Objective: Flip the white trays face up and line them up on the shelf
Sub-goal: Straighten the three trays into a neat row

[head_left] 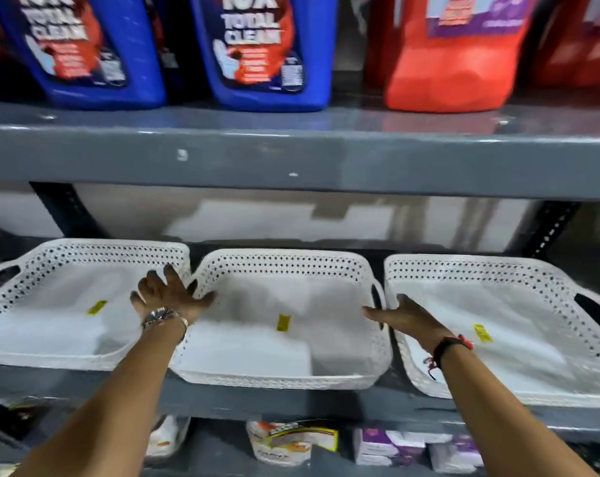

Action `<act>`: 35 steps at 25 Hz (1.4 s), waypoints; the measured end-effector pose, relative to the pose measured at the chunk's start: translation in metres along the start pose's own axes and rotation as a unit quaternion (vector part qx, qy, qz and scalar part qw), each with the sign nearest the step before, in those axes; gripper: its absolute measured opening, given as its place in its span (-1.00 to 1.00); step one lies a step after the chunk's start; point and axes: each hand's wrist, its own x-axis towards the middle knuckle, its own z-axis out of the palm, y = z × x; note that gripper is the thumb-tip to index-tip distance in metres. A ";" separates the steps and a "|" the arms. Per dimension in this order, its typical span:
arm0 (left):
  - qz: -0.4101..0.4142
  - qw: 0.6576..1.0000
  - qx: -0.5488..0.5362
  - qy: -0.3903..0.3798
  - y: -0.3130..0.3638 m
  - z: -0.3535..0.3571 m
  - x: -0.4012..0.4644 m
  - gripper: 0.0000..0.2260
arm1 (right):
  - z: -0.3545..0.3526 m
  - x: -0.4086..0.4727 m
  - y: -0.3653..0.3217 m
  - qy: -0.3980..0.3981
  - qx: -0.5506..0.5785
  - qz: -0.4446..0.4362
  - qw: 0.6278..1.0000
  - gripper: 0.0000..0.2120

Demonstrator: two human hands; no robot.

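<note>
Three white perforated trays stand face up side by side on the grey shelf [291, 397]. Each has a yellow sticker inside. The left tray [50, 325] and the middle tray [274, 352] nearly touch; the right tray [519, 352] sits a little apart, angled. My left hand [169, 294] rests with fingers spread over the left rim of the middle tray, where it meets the left tray. My right hand [405, 316] lies flat, fingers apart, at the middle tray's right handle, in the gap before the right tray. Neither hand grips anything.
A grey shelf board [291, 160] runs just above the trays, carrying blue detergent jugs [264, 53] and an orange jug [453, 63]. Below the trays' shelf lie packaged goods [291, 442]. Dark slotted uprights [553, 228] stand at the back corners.
</note>
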 end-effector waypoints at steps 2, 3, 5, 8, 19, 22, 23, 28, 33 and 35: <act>-0.016 0.997 -0.028 -0.077 -0.022 0.003 0.015 -0.06 | 0.016 0.000 -0.001 0.043 -0.024 -0.003 0.999 -0.18; -0.022 0.991 -0.069 -0.115 -0.026 0.006 0.022 -0.07 | 0.019 0.000 -0.001 0.059 -0.026 0.000 0.998 -0.21; -0.010 0.979 -0.109 -0.171 -0.043 0.007 0.033 -0.23 | 0.034 0.002 -0.006 0.088 -0.021 0.020 0.996 -0.31; 0.027 0.977 -0.113 -0.181 -0.038 0.013 0.030 -0.43 | 0.030 0.001 0.000 0.124 -0.076 0.046 0.988 -0.56; 0.107 0.989 -0.085 -0.059 -0.024 0.032 0.011 -0.69 | 0.044 0.009 0.002 0.170 -0.099 0.026 0.980 -0.97; 0.126 0.988 -0.052 -0.078 -0.019 0.032 0.009 -0.61 | 0.043 0.015 0.003 0.173 -0.099 0.025 0.980 -0.96; 0.127 0.987 -0.046 -0.085 -0.017 0.033 0.011 -0.58 | 0.042 0.019 0.002 0.177 -0.100 0.024 0.979 -0.94; 0.123 0.986 -0.052 -0.097 0.003 0.034 0.040 -0.57 | 0.036 0.048 -0.007 0.186 -0.107 0.026 0.976 -0.93; 0.126 0.987 -0.057 -0.085 0.016 0.036 0.057 -0.61 | 0.030 0.070 -0.018 0.189 -0.105 0.024 0.976 -0.75; 0.125 0.987 -0.060 -0.081 0.018 0.036 0.060 -0.63 | 0.031 0.074 -0.020 0.189 -0.107 0.031 0.976 -0.69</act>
